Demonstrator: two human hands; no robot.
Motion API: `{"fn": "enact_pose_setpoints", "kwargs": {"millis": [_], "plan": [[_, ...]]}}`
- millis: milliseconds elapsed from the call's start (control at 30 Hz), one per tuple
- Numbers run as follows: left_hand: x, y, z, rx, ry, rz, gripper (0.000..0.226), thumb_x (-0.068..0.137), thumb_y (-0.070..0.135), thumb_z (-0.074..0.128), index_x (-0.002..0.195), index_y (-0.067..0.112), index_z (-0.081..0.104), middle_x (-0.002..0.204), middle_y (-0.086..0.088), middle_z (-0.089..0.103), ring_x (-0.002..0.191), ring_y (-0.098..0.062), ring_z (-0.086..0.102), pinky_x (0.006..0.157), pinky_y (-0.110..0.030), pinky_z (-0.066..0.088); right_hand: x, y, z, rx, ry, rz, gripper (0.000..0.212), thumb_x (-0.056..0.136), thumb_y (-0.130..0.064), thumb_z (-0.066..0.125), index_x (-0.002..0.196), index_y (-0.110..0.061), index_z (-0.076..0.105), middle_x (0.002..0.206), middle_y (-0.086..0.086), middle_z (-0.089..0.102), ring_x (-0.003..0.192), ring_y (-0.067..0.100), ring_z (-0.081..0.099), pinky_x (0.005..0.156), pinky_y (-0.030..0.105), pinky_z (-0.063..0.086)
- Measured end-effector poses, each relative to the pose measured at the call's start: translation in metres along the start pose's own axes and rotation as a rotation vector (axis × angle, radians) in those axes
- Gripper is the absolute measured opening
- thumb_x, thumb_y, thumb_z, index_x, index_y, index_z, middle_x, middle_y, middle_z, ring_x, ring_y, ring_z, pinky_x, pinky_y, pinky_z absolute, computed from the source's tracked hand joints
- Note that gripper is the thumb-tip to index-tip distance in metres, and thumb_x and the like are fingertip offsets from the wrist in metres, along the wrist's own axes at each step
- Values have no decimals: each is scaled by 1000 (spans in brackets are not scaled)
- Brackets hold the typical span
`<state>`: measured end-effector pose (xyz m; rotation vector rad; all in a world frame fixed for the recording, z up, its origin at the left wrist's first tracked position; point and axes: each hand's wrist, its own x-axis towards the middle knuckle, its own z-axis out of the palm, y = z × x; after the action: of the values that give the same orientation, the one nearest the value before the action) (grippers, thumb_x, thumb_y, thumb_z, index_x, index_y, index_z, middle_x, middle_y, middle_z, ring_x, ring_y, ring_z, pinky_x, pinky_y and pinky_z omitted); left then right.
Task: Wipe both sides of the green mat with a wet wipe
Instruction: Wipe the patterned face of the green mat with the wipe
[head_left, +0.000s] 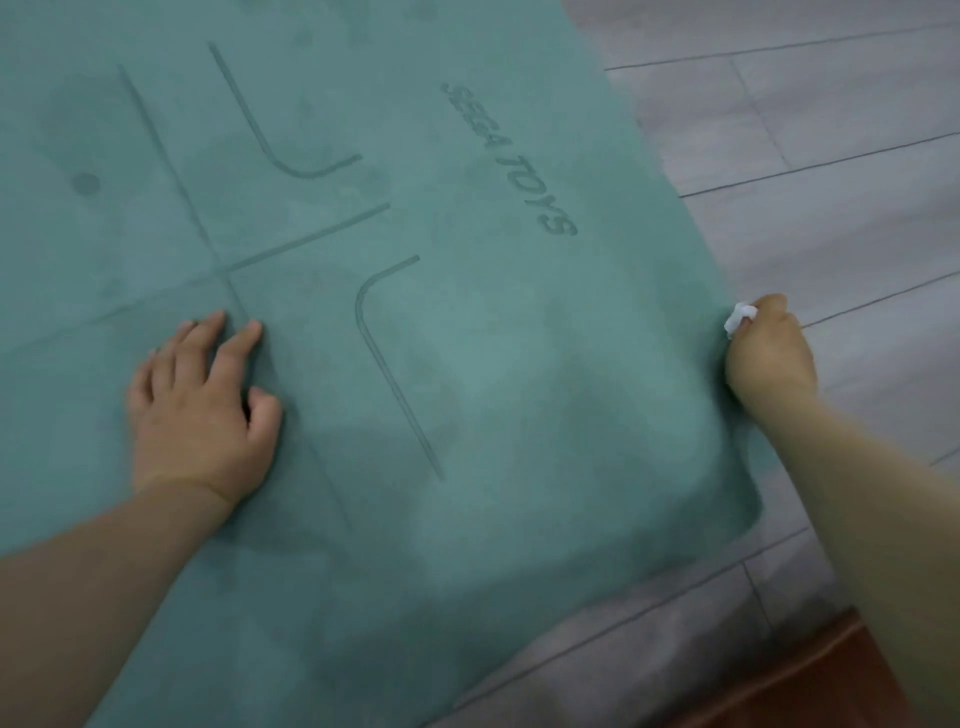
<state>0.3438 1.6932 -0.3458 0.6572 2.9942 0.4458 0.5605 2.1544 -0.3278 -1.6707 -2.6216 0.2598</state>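
Observation:
The green mat (467, 338) lies flat on the floor and fills most of the view; dark lines and the words "SEGA TOYS" are printed on it. My left hand (200, 408) rests palm down on the mat near its line cross, fingers spread, holding nothing. My right hand (771, 353) is at the mat's right edge, fingers curled shut. A crumpled white wet wipe (738, 318) sticks out of that fist. Whether the right hand also pinches the mat's edge cannot be told.
Grey wood-look floor planks (831, 156) run along the right of the mat and below its rounded corner. A reddish-brown surface (810, 686) shows at the bottom right corner.

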Motion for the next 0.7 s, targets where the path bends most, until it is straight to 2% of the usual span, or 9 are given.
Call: {"fn": "enact_pose_setpoints", "kwargs": {"millis": [200, 300, 400, 500, 567, 633, 700], "plan": [[-10, 0, -5, 7, -74, 38, 66, 82, 34, 35, 145, 18, 44, 154, -14, 36, 143, -34, 29, 118, -50, 16, -84, 19, -2, -32, -67, -61, 26, 100, -20, 35, 115, 2, 40, 113, 31, 47, 95, 49, 53, 75, 50, 41], [-40, -3, -10, -4, -132, 139, 67, 81, 38, 35, 144, 17, 45, 152, -13, 39, 140, -34, 33, 115, -50, 21, -111, 56, -15, -163, -77, -5, 25, 100, -19, 37, 113, 3, 39, 112, 33, 47, 94, 50, 54, 76, 52, 42], [-73, -6, -11, 35, -177, 225, 66, 82, 38, 35, 142, 14, 48, 150, -14, 42, 139, -32, 34, 115, -50, 22, -120, 78, -32, -131, -26, 35, 23, 97, -14, 43, 112, 4, 42, 110, 35, 48, 94, 52, 53, 78, 55, 42], [-80, -4, -9, 95, -226, 222, 66, 86, 40, 32, 147, 17, 45, 154, -13, 39, 144, -34, 30, 118, -49, 14, -105, 59, -47, -124, 164, 7, 25, 92, -13, 45, 110, 5, 48, 109, 35, 51, 98, 52, 51, 83, 56, 40], [-80, -2, -8, 119, -237, 219, 67, 86, 41, 32, 149, 19, 43, 155, -12, 37, 144, -35, 29, 118, -48, 11, -89, 30, -56, -73, 270, 15, 27, 93, -17, 45, 112, 0, 52, 113, 30, 54, 105, 48, 49, 88, 53, 36], [-80, -1, -8, 130, -235, 223, 67, 86, 41, 34, 149, 20, 42, 156, -11, 37, 144, -34, 29, 119, -48, 10, -73, -7, -58, -10, 304, -50, 24, 95, -18, 45, 111, -5, 55, 113, 25, 57, 107, 45, 48, 88, 50, 35], [-80, -1, -8, 129, -225, 229, 67, 85, 42, 36, 149, 21, 43, 155, -10, 38, 144, -33, 29, 119, -48, 11, -62, -53, -50, 100, 301, -216, 23, 97, -19, 42, 109, -4, 54, 109, 23, 57, 103, 43, 49, 85, 47, 35]]}}
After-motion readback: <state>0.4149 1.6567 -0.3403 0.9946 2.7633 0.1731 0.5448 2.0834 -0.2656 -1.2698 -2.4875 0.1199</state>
